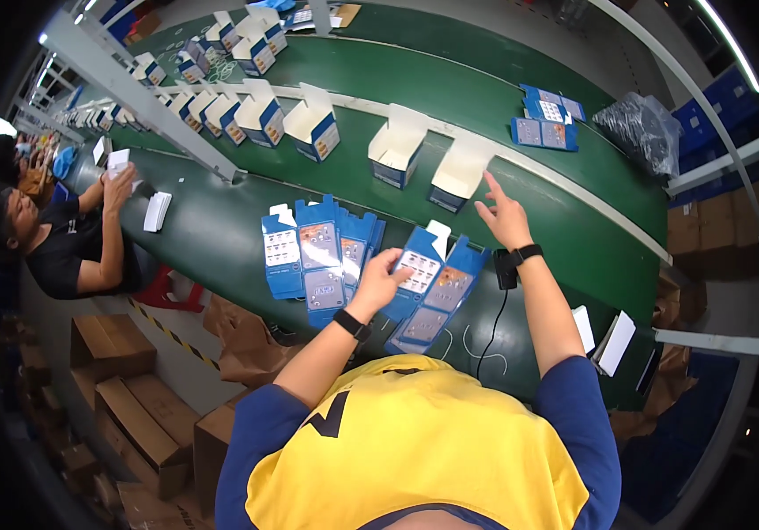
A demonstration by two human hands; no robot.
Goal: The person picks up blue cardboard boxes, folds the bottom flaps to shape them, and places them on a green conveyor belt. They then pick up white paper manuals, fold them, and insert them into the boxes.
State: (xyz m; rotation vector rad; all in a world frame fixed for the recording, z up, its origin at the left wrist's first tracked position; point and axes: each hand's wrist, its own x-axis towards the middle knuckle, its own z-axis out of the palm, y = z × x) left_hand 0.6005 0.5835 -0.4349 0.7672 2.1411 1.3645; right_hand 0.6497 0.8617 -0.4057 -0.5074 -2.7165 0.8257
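My left hand grips the left edge of a flattened blue carton with white and grey printed panels, which lies at the near edge of the bench. My right hand is stretched forward with its fingers apart and nothing in them. Its fingertips are close to the raised flap of an open box, white inside and blue outside; whether they touch cannot be told. Another open box stands just left of that one. Beside my left hand lies a pile of flattened cartons.
A row of open boxes runs along the green conveyor. Flat cartons and a clear plastic bag lie at the far right. White booklets rest near my right elbow. A co-worker sits at the left, and cardboard boxes stand below.
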